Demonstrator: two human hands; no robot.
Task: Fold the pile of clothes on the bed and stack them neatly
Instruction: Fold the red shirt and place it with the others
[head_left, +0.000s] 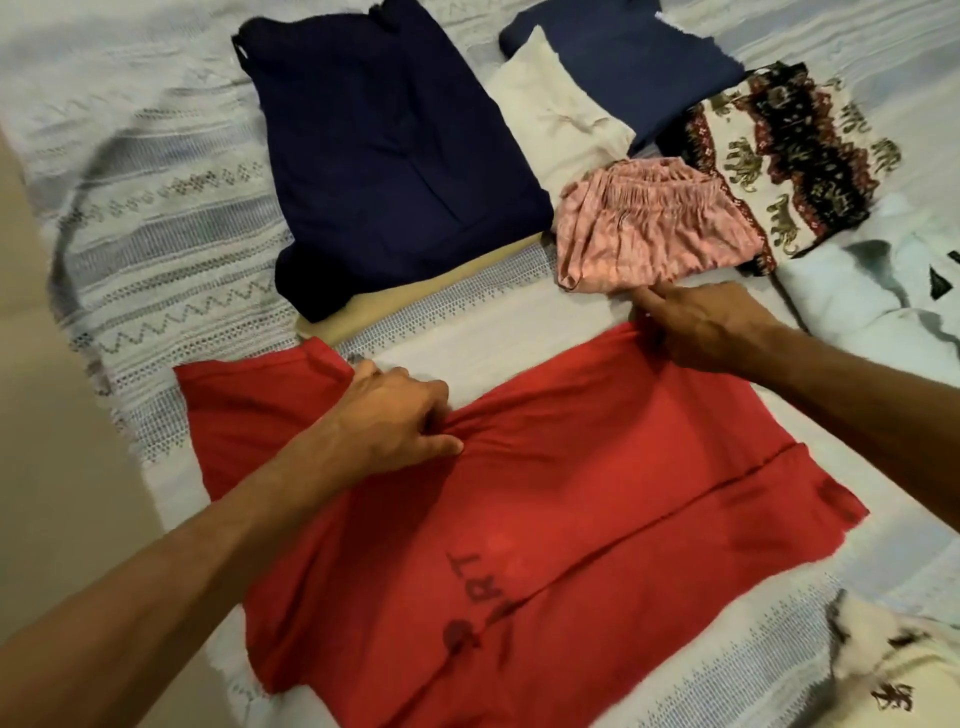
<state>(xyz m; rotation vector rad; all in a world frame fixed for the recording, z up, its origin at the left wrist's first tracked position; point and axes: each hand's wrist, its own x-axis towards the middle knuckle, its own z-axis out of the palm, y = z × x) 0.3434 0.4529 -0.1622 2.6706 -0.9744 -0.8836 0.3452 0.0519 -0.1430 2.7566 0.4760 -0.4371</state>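
Red T-shirt (519, 519) lies flat on the bed (156, 218), print side down. Your left hand (395, 421) pinches a bunch of fabric mid-shirt; your right hand (711, 327) grips the far edge, likely to pull a fold. Folded navy garment (395, 156) sits beyond.

The red shirt (519, 519) runs off the near edge, and its dark lettering shows only in part, mirrored and smeared. A tan garment (415, 291) lies mostly hidden under the folded navy garment (389, 156). The white garment (872, 291) is cut by the right edge. The right hand's (711, 327) fingertips are buried in bunched red cloth.
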